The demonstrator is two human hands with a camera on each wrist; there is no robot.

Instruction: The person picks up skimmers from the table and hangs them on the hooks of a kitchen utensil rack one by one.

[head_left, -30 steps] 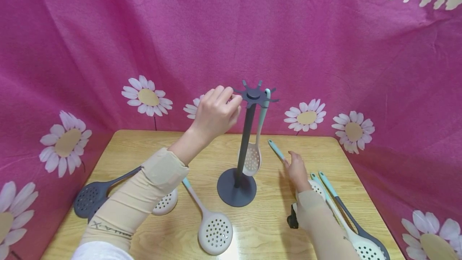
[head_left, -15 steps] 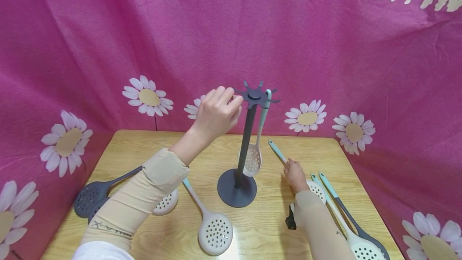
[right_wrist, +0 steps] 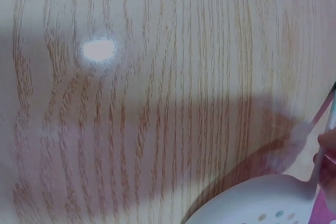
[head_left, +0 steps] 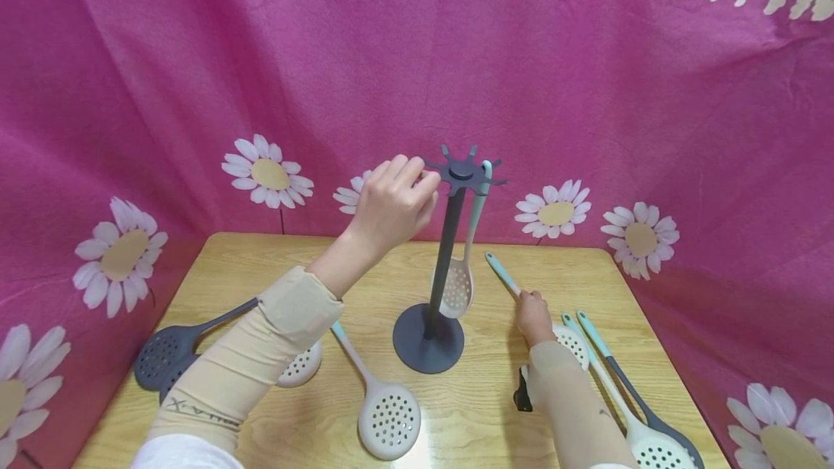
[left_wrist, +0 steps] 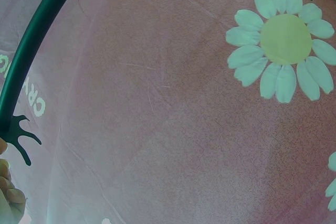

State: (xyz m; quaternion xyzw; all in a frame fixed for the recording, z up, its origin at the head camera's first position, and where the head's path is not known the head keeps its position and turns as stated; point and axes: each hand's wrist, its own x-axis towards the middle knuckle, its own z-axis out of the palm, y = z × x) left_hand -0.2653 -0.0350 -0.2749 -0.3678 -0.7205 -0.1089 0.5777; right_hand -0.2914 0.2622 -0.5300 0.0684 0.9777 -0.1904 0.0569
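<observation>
the right grip (head_left: 536, 317) curls round the handle of a pale skimmer (head_left: 574, 344), whose mint end points ahead of the grip and whose perforated head sits behind it, wristward. the left grip (head_left: 397, 197) holds one prong of the dark rack (head_left: 446, 259). between both grips, a pale slotted spoon (head_left: 458, 286) hangs from the rack above the worktop (head_left: 495, 396).

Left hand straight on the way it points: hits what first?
The dark utensil stand, at its spoked top. The left hand looks to be gripping it there, though the contact is hidden.
</observation>
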